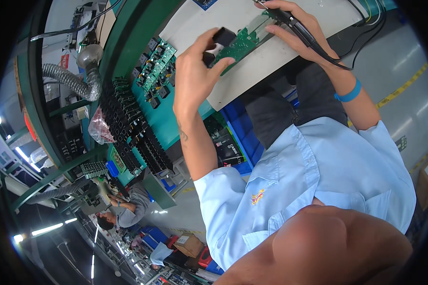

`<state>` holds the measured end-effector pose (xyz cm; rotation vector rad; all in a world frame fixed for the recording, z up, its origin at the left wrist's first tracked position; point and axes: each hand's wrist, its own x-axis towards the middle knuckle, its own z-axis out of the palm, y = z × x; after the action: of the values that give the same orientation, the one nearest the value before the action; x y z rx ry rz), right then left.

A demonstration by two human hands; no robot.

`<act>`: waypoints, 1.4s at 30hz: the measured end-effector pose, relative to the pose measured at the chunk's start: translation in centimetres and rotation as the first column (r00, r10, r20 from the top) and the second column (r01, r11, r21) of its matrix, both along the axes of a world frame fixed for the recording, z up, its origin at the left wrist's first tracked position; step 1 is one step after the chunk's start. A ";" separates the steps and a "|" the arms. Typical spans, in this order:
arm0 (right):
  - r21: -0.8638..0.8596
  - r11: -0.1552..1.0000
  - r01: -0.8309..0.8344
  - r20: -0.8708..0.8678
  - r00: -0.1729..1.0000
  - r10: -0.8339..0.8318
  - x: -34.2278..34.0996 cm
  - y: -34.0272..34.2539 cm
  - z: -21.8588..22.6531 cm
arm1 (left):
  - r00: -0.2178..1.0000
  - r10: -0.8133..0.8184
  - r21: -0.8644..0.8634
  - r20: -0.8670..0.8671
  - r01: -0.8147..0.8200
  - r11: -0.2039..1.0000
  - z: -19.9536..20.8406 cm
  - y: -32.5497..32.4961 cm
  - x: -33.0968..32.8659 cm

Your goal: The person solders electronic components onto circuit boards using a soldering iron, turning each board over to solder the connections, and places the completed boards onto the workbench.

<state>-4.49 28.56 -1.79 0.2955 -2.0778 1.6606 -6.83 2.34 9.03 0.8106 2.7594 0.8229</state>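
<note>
Seen from the head camera, a worker in a light-blue shirt (290, 175) handles a green circuit board (245, 43) above the edge of a white work surface (280, 51), the left hand (193, 71) holding its near end, beside a black block (224, 36), between thumb and fingers. The right hand (302, 31), a blue band (350, 91) at its wrist, holds a black pen-like tool (295, 26) trailing a cable; whether it also touches the board cannot be told. More populated boards (160, 64) lie to the left on a teal bench top (169, 126)
</note>
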 end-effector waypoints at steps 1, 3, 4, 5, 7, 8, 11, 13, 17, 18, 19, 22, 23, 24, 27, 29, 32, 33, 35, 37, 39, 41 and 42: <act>0.028 1.000 0.012 0.044 0.999 -0.013 -0.2 0.4 -0.6 | 0.998 0.062 0.092 -0.023 -0.059 0.994 -0.7 -0.6 0.4; 0.089 0.996 0.031 0.130 0.991 -0.042 -0.3 0.9 -1.5 | 0.980 0.191 0.278 -0.052 -0.170 0.945 -2.2 -1.6 0.9; 0.090 0.996 0.023 0.133 0.991 -0.035 -0.3 1.0 -1.7 | 0.979 0.199 0.278 -0.049 -0.178 0.944 -2.9 -2.0 1.1; 0.097 0.995 0.037 0.122 0.991 -0.049 -0.2 1.1 -1.8 | 0.971 0.234 0.383 0.048 -0.234 0.894 -3.7 -2.3 1.4; 0.112 0.992 0.059 0.097 0.993 -0.070 -0.3 1.0 -1.8 | 0.931 0.271 0.558 0.243 -0.363 0.746 -5.4 -2.9 1.9; 0.119 0.990 0.072 0.085 0.993 -0.082 -0.4 1.0 -1.7 | 0.902 0.267 0.625 0.339 -0.428 0.653 -6.1 -2.9 2.1; 0.107 0.990 0.088 0.236 0.965 -0.112 -0.2 0.7 -0.9 | 0.915 0.301 0.643 0.268 -0.403 0.652 -8.0 -2.7 2.8; 0.099 0.988 0.117 0.378 0.914 -0.147 0.0 0.4 -0.6 | 0.925 0.326 0.658 0.194 -0.369 0.656 -8.8 -2.8 3.1; 0.030 0.993 0.111 0.331 0.937 -0.115 0.0 0.7 -1.5 | 0.921 0.350 0.647 0.173 -0.374 0.665 -9.3 -2.3 3.2; 0.004 0.994 0.108 0.313 0.944 -0.103 0.0 0.8 -1.5 | 0.919 0.358 0.642 0.164 -0.375 0.669 -9.3 -2.2 3.3; 0.010 0.994 0.112 0.314 0.943 -0.109 0.0 0.8 -1.4 | 0.920 0.353 0.645 0.167 -0.373 0.667 -9.4 -2.2 3.3; 0.050 0.992 0.118 0.237 0.963 -0.127 0.0 0.3 -0.8 | 0.921 0.360 0.682 0.151 -0.360 0.637 -9.4 -2.4 3.5; 0.062 0.991 0.121 0.212 0.968 -0.131 0.1 0.2 -0.6 | 0.921 0.363 0.693 0.145 -0.356 0.627 -9.4 -2.5 3.5; 0.067 0.990 0.125 0.212 0.968 -0.136 0.2 0.2 -0.5 | 0.922 0.358 0.695 0.147 -0.354 0.625 -9.4 -2.4 3.6; 0.015 0.991 0.131 0.262 0.956 -0.130 0.5 0.2 -0.2 | 0.933 0.338 0.736 0.120 -0.312 0.601 -9.1 -2.2 3.7; -0.003 0.990 0.138 0.281 0.951 -0.131 0.6 0.1 0.0 | 0.938 0.328 0.747 0.113 -0.298 0.594 -8.9 -2.1 3.9; -0.034 0.992 0.119 0.241 0.965 -0.107 0.6 -0.3 0.3 | 0.933 0.349 0.741 0.088 -0.296 0.602 -8.6 -2.1 4.2; -0.044 0.993 0.113 0.228 0.969 -0.100 0.7 -0.3 0.3 | 0.931 0.356 0.739 0.080 -0.295 0.605 -8.6 -2.1 4.3; -0.058 0.994 0.097 0.194 0.977 -0.084 0.7 -0.1 -0.2 | 0.928 0.364 0.729 0.083 -0.306 0.612 -8.8 -2.2 4.4; -0.088 0.994 0.064 0.121 0.991 -0.053 0.6 0.0 -0.7 | 0.921 0.380 0.707 0.086 -0.325 0.628 -9.0 -2.4 4.5; -0.104 0.994 0.046 0.084 0.996 -0.037 0.6 -0.1 -0.9 | 0.917 0.389 0.695 0.086 -0.335 0.636 -8.9 -2.6 4.5; -0.197 0.977 -0.084 -0.093 0.993 0.067 0.4 -0.6 -0.8 | 0.915 0.358 0.552 -0.188 -0.203 0.809 -8.5 -2.7 4.6; -0.235 0.960 -0.153 -0.185 0.977 0.110 0.3 -0.9 -0.7 | 0.894 0.315 0.456 -0.318 -0.147 0.878 -8.3 -2.7 4.6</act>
<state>-4.18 27.70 -2.49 0.4840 -1.7372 1.8801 -2.23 -0.38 0.76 0.7753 3.1159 1.4994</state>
